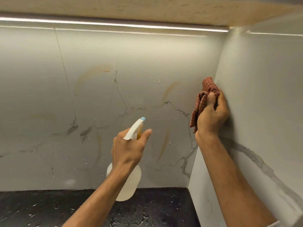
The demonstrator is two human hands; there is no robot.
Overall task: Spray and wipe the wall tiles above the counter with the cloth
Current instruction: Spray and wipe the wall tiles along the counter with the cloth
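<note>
Marble-veined wall tiles (41,95) under a lit strip (114,24), dark speckled counter (49,208) along the bottom edge. Rusty smears at ten o'clock and near centre, fine droplets beaded between them.

At six o'clock, left hand (127,149) wrapped around the neck of a spray bottle (129,184): fingers curled closed on it, index finger stretched forward just beside the trigger, white head with pale blue nozzle (143,118) poking out above the knuckles toward twelve o'clock, translucent body hanging below the wrist over the counter's back edge.

At three o'clock, right hand (211,113) clenched on a reddish checked cloth (203,99), pressed into the corner where the back tiles meet the side wall (262,95). Cloth bunched above the fingertips at twelve o'clock, thumb pinning it from the left, a loose tail dangling past the heel of the palm toward seven o'clock.
</note>
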